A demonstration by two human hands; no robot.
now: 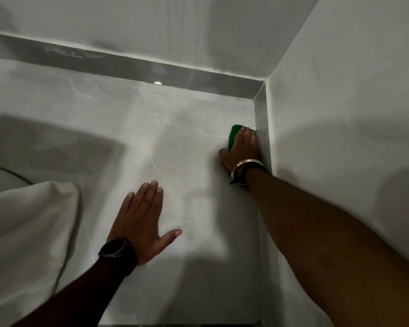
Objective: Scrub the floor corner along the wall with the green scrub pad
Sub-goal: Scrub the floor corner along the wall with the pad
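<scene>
A green scrub pad (233,135) lies pressed on the pale marble floor (132,138), right beside the skirting of the right wall (340,114). My right hand (242,148) covers most of the pad and grips it; only the pad's far left edge and a sliver at the wall side show. A metal bangle sits on that wrist. My left hand (141,220) rests flat on the floor with fingers spread, holding nothing, a black watch on its wrist. The corner where both walls meet is a short way beyond the pad.
A shiny grey skirting strip (128,64) runs along the back wall to the corner (261,89). White fabric (26,232) bunches at the left, with a thin dark cable (7,172) above it. Shadows fall across the floor.
</scene>
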